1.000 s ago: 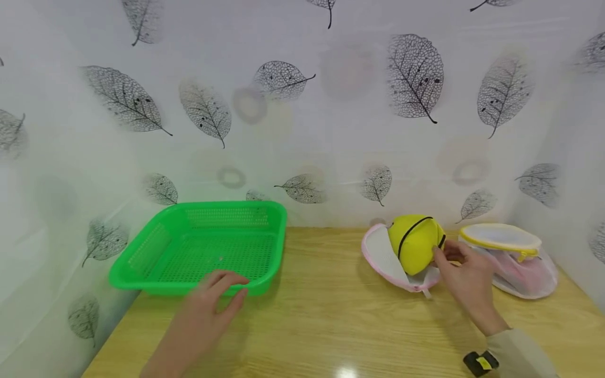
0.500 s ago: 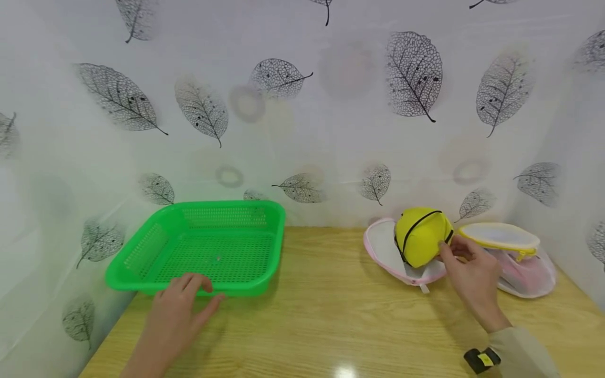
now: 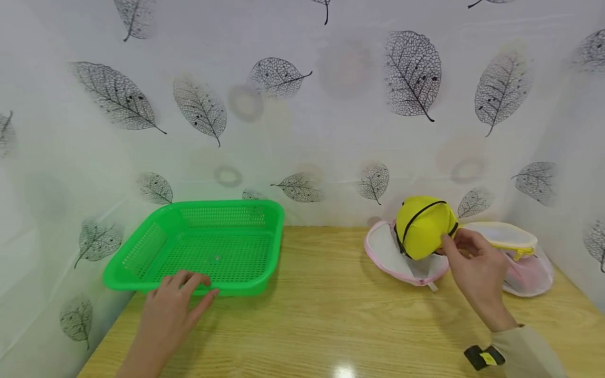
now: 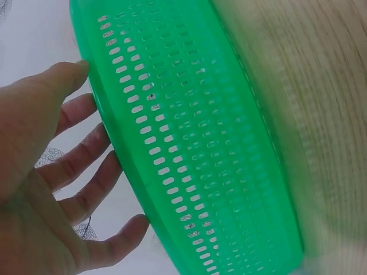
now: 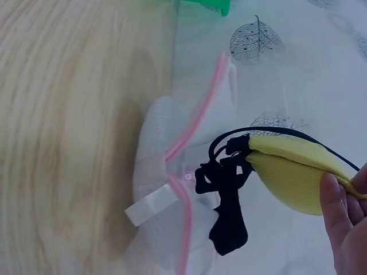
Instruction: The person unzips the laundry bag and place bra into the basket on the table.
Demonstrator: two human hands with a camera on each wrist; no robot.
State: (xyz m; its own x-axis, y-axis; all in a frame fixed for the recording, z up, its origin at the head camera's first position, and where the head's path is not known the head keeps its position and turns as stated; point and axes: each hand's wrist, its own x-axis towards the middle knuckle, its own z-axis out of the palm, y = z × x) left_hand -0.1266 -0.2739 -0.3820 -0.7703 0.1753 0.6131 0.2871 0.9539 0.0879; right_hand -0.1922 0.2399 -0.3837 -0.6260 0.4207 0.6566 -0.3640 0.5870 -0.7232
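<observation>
My right hand [image 3: 479, 275] pinches the edge of a yellow bra [image 3: 423, 228] with black straps, thumb in front. In the right wrist view, the bra's black straps [image 5: 229, 212] dangle beside its yellow cup [image 5: 295, 177]. Below and behind it lies an unzipped white mesh laundry bag [image 3: 385, 254] with pink trim. My left hand [image 3: 165, 310] is at the front rim of a green perforated plastic basket [image 3: 227, 215]. Its fingers are loosely bent, and the fingertips rest along the rim in the left wrist view.
To the right, behind my right hand, lies a second mesh bag [image 3: 531, 275] with a yellow zipper and something pink inside. A white curtain [image 3: 331, 131] printed with leaves hangs behind the wooden table [image 3: 312, 315].
My right hand has lifted the yellow bra upward and slightly right, out of the pink-trimmed bag. My left hand has moved left along the basket's front rim.
</observation>
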